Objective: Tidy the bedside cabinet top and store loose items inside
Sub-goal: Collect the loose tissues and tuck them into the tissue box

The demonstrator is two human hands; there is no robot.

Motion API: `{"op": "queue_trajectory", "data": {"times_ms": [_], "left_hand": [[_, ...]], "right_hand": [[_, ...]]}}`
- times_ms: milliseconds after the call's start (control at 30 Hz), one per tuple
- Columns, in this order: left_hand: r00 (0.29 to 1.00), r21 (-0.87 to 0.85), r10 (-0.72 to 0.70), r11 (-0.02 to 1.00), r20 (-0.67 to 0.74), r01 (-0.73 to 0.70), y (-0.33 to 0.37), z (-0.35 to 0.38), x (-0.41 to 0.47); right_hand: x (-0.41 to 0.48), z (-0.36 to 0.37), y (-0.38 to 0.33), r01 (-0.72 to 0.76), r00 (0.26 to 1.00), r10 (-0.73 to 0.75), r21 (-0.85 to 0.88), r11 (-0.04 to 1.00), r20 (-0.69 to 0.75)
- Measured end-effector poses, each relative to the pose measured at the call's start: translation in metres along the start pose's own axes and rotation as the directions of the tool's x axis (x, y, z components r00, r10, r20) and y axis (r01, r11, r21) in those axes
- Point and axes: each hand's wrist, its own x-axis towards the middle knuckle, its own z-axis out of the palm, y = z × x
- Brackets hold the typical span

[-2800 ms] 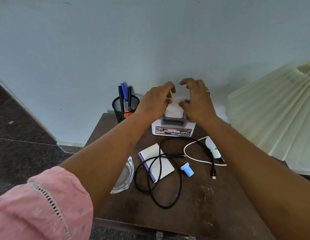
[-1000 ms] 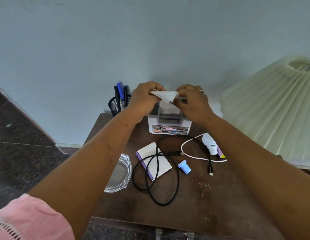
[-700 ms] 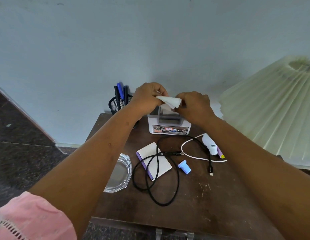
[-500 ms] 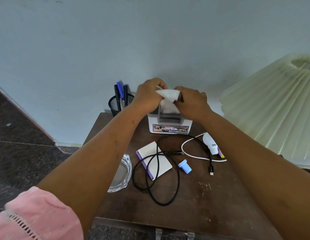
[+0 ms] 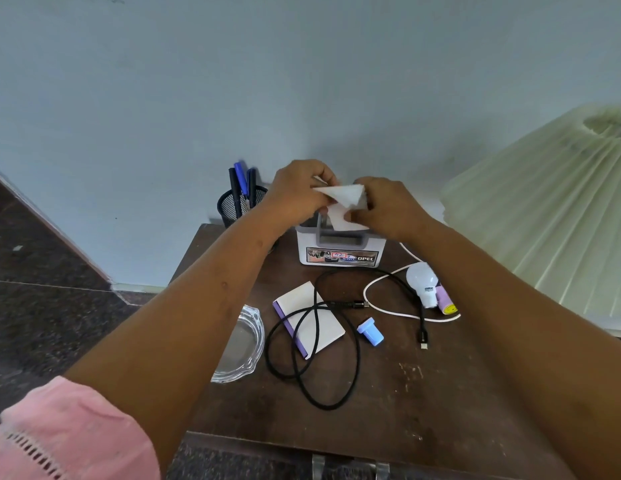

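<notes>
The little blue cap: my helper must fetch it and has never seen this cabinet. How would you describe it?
Start at the dark wooden cabinet top beside the pleated lampshade. Near its middle, the blue cap lies just right of the purple-spined notepad. It is the only light-blue thing there, a stubby cylinder with a flared rim.

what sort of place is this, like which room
Probably a bedroom, at a bedside cabinet: a small wooden cabinet top against a plain wall, a pleated lampshade beside it, and a charging cable and notepad lying on it.
</notes>
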Motion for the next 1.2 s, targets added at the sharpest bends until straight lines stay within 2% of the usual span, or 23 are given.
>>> {"op": "queue_trajectory", "data": {"times_ms": [167, 367, 500, 733, 867, 967, 1100, 1200], "left_hand": [[0.998, 0.182, 0.065, 0.981, -0.01, -0.062, -0.008, 0.013, 0.005], [0.988, 0.35, 0.15, 0.927, -0.026, -0.131, -0.01, 0.015, 0.011], [0.987, 0.441, 0.157, 0.884, 0.03, -0.154, -0.012, 0.015, 0.011], [0.976, 0.547, 0.203, 0.809, 0.077, -0.212, -0.012, 0.014, 0.009], [0.976, 0.534, 0.181, 0.817, 0.119, -0.216, -0.011, 0.016, 0.012], [0.975, 0.549, 0.172, 0.806, 0.141, -0.222, -0.013, 0.017, 0.014], [0.979, 0.559, 0.173, 0.803, 0.111, -0.206, -0.016, 0.016, 0.016], [0.983, 0.573, 0.159, 0.799, 0.096, -0.185, -0.018, 0.016, 0.016]], "right_hand": [[0.004, 0.021, -0.001, 0.024, 0.988, -0.058, -0.227, 0.974, -0.143], [0.015, 0.033, -0.004, 0.022, 0.981, -0.082, -0.323, 0.946, -0.174], [0.009, 0.037, -0.001, -0.005, 0.963, -0.083, -0.328, 0.945, -0.255], [0.005, 0.025, -0.001, -0.034, 0.988, 0.008, -0.164, 0.986, -0.155], [0.005, 0.021, -0.003, -0.03, 0.998, 0.009, -0.307, 0.951, -0.067], [0.002, 0.025, -0.007, -0.034, 0.996, -0.001, -0.37, 0.928, -0.094], [-0.001, 0.03, -0.011, -0.106, 0.988, 0.063, -0.331, 0.938, -0.139], [0.0, 0.031, -0.015, -0.14, 0.987, 0.111, -0.306, 0.942, -0.113]]}}
